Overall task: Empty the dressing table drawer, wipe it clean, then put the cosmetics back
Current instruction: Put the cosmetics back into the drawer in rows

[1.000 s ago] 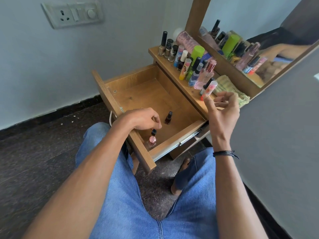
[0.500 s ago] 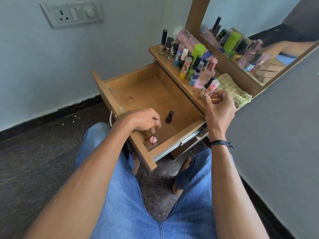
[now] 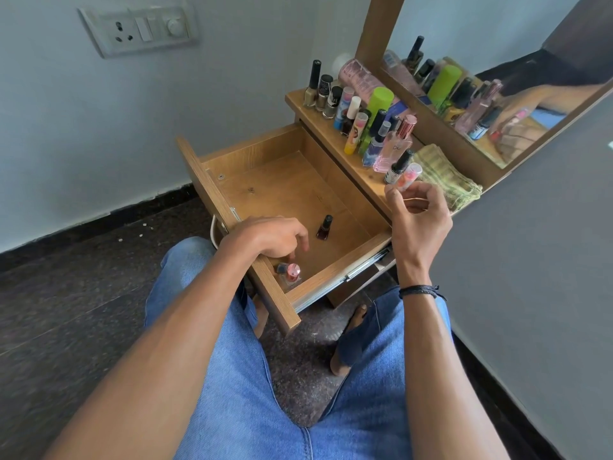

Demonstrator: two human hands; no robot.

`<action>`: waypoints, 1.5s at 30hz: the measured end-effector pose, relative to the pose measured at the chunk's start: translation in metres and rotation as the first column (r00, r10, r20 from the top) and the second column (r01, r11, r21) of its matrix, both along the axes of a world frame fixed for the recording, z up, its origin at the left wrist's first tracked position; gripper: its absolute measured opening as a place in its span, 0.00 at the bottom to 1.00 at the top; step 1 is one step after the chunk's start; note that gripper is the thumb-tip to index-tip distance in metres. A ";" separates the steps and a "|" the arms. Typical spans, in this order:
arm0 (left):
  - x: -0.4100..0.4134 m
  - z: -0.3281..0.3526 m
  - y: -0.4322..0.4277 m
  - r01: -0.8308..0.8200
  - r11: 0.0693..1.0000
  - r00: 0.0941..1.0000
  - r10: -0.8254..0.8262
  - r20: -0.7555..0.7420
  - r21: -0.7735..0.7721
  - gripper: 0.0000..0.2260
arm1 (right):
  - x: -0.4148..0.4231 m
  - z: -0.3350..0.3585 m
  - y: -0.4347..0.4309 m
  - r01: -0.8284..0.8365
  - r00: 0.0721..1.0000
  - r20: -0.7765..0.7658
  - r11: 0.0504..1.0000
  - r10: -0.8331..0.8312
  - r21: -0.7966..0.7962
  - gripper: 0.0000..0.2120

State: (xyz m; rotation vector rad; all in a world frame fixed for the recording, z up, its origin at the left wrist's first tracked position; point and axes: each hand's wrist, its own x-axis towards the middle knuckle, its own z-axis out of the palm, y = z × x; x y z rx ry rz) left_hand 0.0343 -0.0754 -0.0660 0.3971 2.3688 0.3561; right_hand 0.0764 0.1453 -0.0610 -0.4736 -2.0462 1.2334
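The wooden drawer [image 3: 252,167] stands pulled out. Inside it, a dark red nail polish bottle [image 3: 324,228] stands near the middle. A pink-capped bottle [image 3: 292,273] and a dark-capped bottle [image 3: 282,268] stand in the near corner. My left hand [image 3: 268,239] hovers just above those two with its fingers loosely curled and holding nothing. My right hand [image 3: 418,214] is at the shelf's edge and pinches the base of a clear tube with pink inside [image 3: 410,174]. Several more cosmetics [image 3: 361,117] stand in rows on the dressing table shelf [image 3: 298,101].
A folded green cloth [image 3: 444,174] lies on the shelf behind my right hand. The mirror [image 3: 497,78] rises at the back right. My knees in blue jeans [image 3: 232,376] are under the drawer, on a dark floor. A switch plate [image 3: 139,28] is on the wall.
My left hand has let go of the dark-capped bottle in the drawer's near corner and lifted slightly. My right hand has closed its thumb and finger on the pink tube on the shelf.
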 end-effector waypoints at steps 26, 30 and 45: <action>0.004 0.006 0.005 0.025 1.000 0.997 -0.025 0.069 0.001 0.11 | 0.012 -0.010 -0.055 -0.366 0.930 0.079 0.889 0.359 0.275 0.08; 0.001 0.003 0.004 -0.110 0.985 0.994 0.108 0.024 0.131 0.11 | 0.011 -0.017 -0.054 -0.417 0.905 0.198 0.877 0.377 0.239 0.08; -0.002 0.021 -0.022 -0.213 0.643 0.966 0.252 0.058 0.736 0.12 | 0.010 -0.039 -0.061 -0.479 0.869 0.353 0.769 0.347 0.423 0.12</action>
